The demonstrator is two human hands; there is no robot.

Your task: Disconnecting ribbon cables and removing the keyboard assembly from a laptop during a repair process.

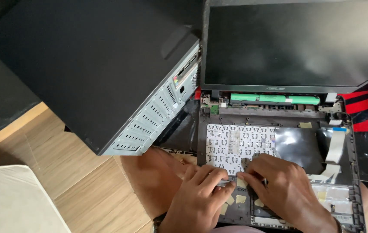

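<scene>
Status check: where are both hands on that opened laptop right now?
Left hand and right hand fingertips together at lower edge of the keyboard backplate. Nothing gripped that shows. Desktop tower close at left, not blocking.

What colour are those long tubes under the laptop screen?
The long battery tubes are bright green, seen in the head view.

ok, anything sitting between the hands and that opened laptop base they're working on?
Nothing visible. The left hand and right hand both rest directly on the opened laptop base, fingertips meeting at the lower edge of the white keyboard backing. The desktop tower lies off to the left, clear of them.
</scene>
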